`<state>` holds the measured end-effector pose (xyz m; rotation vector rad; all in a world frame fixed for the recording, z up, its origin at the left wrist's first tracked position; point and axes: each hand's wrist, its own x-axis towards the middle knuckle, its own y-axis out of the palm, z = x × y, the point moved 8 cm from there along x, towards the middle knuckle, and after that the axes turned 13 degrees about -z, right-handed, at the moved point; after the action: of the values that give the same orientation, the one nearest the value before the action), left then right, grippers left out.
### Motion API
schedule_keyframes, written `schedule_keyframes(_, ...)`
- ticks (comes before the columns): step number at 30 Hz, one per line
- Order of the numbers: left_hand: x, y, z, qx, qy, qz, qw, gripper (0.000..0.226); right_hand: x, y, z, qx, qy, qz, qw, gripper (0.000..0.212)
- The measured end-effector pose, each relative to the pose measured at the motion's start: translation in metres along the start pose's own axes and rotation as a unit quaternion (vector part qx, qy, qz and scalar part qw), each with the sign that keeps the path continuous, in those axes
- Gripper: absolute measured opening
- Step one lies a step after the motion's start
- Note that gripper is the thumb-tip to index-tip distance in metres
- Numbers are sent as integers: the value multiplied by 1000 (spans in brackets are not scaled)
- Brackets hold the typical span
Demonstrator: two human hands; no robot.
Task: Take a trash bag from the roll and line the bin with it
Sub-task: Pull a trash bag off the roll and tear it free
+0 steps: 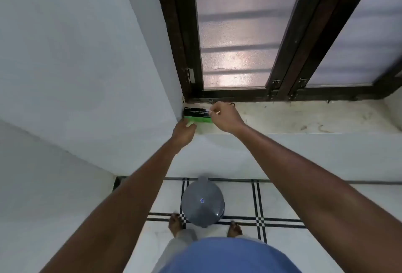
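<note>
A green roll of trash bags [199,118] with a black label lies on the window sill, tucked into the left corner by the wall. My left hand [185,132] grips its near left end from below. My right hand [226,118] rests over the roll's right end, fingers pinched at the label edge. On the floor between my feet stands the grey round bin [202,202] with its lid shut.
The stone sill [304,118] runs to the right under a dark-framed window [235,33]. A white wall closes in on the left. The tiled floor has black lines, and my bare feet stand either side of the bin.
</note>
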<state>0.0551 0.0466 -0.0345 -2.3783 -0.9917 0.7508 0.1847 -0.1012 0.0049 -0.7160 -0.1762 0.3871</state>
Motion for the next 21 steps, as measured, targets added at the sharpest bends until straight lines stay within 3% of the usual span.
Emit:
schedule_keyframes(4, 19, 12, 6, 25, -21, 56, 998, 60, 22, 33, 1, -173, -8, 66, 983, 20)
schedule_keyframes(7, 29, 19, 7, 29, -18, 98, 995, 68, 39, 62, 7, -266, -48, 74, 960, 67)
schedule_keyframes(9, 38, 23, 9, 37, -15, 121, 992, 65, 44, 82, 7, -302, -58, 79, 948, 85)
schedule_keyframes(11, 43, 26, 18, 47, -32, 131, 990, 57, 47, 99, 2, -343, -70, 71, 934, 87)
schedule_keyframes(13, 44, 30, 26, 46, -55, 144, 987, 47, 48, 106, 2, -373, -95, 43, 922, 73)
schedule_keyframes(16, 46, 35, 27, 42, -59, 166, 984, 42, 48, 95, -3, -314, -56, -7, 948, 64)
schedule_keyframes(19, 46, 37, 13, 12, -52, 172, 984, 55, 40, 78, -24, -142, 61, -35, 987, 66)
schedule_keyframes(21, 46, 32, -3, -20, -40, 154, 987, 64, 36, 73, -37, -73, 86, -13, 993, 73)
